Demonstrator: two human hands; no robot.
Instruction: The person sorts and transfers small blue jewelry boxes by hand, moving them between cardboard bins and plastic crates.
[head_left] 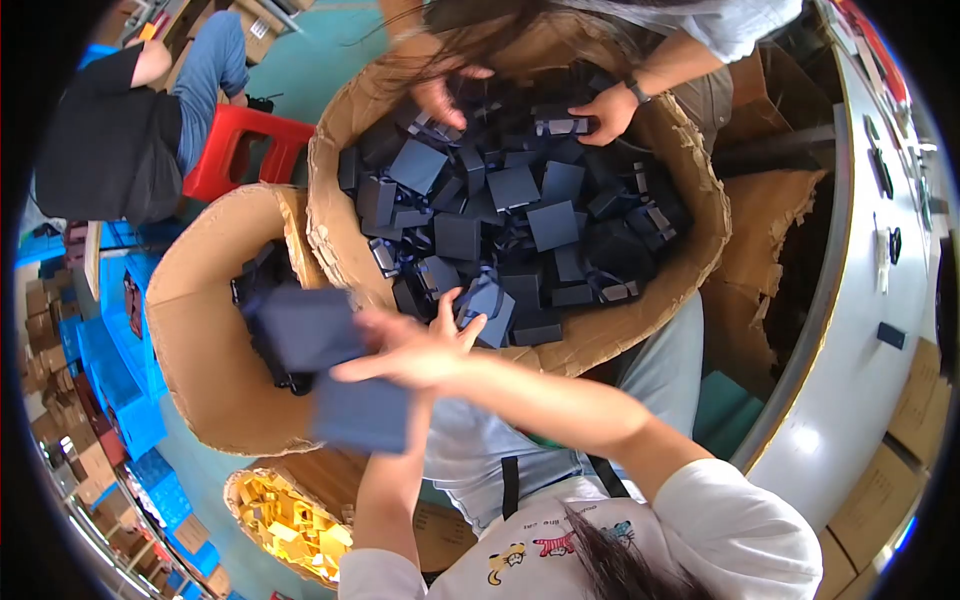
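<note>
My right hand (405,350) reaches across my left forearm and grips two dark blue boxes (308,330), blurred by motion, over the edge of the smaller carton (215,330). My left hand (460,318) is at the near side of the big round carton (335,190), its fingers on a small blue box (488,308) with a ribbon. Many dark blue boxes (457,237) lie heaped in the big carton, several with ribbons. Dark items (265,270) lie inside the smaller carton, partly hidden behind the held boxes.
Across the big carton, a co-worker's hands (608,112) reach into the heap; one touches a box. A person in black (110,150) sits by a red stool (240,145). A carton of yellow pieces (290,520) stands lower left. A grey worktable (850,330) runs along the right.
</note>
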